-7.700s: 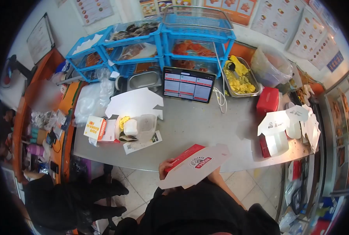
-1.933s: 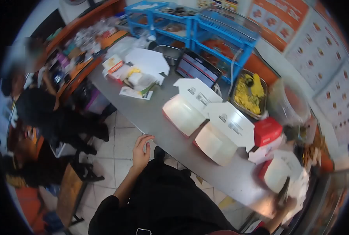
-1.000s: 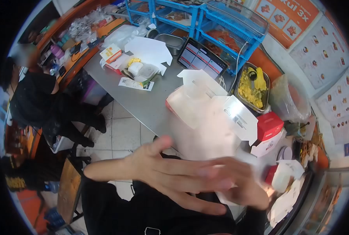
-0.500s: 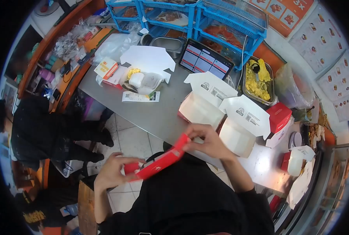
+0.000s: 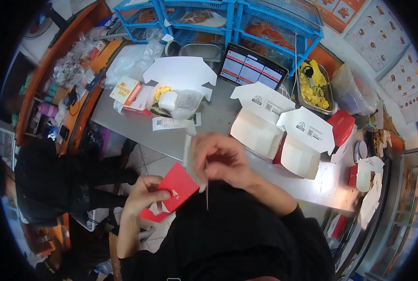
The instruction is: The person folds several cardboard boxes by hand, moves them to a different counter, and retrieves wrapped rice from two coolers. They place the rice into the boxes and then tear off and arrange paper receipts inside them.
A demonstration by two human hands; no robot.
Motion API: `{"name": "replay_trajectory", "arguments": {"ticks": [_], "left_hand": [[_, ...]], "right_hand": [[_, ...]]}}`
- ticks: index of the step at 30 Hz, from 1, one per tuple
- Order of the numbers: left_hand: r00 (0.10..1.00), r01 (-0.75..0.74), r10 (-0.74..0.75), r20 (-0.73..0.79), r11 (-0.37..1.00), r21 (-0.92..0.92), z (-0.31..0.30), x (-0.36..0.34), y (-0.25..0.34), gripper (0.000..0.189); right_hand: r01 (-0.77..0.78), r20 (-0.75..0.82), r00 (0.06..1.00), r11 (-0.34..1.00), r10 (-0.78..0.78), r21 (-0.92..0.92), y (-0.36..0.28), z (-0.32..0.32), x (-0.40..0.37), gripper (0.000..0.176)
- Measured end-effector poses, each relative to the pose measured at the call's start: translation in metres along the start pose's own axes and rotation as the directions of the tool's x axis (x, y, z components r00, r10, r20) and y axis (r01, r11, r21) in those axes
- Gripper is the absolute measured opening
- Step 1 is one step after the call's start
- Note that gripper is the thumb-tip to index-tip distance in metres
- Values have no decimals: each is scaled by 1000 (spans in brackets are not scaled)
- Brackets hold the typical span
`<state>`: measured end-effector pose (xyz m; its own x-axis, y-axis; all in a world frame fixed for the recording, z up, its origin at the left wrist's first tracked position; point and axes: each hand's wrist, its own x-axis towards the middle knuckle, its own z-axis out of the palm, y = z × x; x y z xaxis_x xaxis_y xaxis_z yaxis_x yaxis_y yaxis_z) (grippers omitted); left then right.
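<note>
A red cardboard food box (image 5: 178,187), partly folded, is held over my lap and tilted, its outer side with a small white print facing up. My left hand (image 5: 145,194) grips its left end, thumb on the red face and fingers underneath. At its other end my right hand (image 5: 223,159) is curled round a pale flap, fingers bent and slightly blurred. Part of the box's white side shows behind those fingers. Beyond my right hand, on the metal table, stand two open red-and-white boxes, a left one (image 5: 257,133) and a right one (image 5: 298,157).
An open box with food (image 5: 171,100) lies at the table's left, by a receipt (image 5: 164,123). Behind stand a tablet (image 5: 252,67), blue racks (image 5: 265,40) and a tray of yellow food (image 5: 314,89). A person in dark clothes (image 5: 54,182) is at the left.
The box has turned from edge-on to showing its broad red face. My right hand has moved left and up, closer to my left hand. The view has shifted slightly.
</note>
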<state>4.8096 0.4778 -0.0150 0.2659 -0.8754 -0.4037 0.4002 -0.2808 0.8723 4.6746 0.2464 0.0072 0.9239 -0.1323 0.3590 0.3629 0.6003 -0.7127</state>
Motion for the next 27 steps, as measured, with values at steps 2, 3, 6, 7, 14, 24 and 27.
{"name": "replay_trajectory", "arguments": {"ticks": [2,3,6,7,14,24,27], "left_hand": [[1000,19,-18,8,988,-151,-13,7,-21,18],[999,36,-33,14,954,-296,-17,10,-24,19],[1000,13,-15,-22,996,-87,-16,8,3,22],[998,-64,65,-26,997,47,-17,8,10,22],[940,-215,238,-246,970,117,-22,14,57,25],[407,-862,806,-429,494,110,-25,65,45,41],[220,-742,813,-539,498,449,1,70,35,51]], "right_hand": [[62,119,993,888,-8,-455,4,11,11,15],[161,227,973,579,44,-799,10,15,17,12],[64,-38,974,432,-223,-900,37,15,23,16],[51,-125,933,466,-339,-883,39,12,26,18],[174,65,921,256,-385,-951,40,19,50,21],[640,599,517,-189,-611,-745,36,31,95,9],[573,580,504,-254,-640,-779,28,36,99,12]]}}
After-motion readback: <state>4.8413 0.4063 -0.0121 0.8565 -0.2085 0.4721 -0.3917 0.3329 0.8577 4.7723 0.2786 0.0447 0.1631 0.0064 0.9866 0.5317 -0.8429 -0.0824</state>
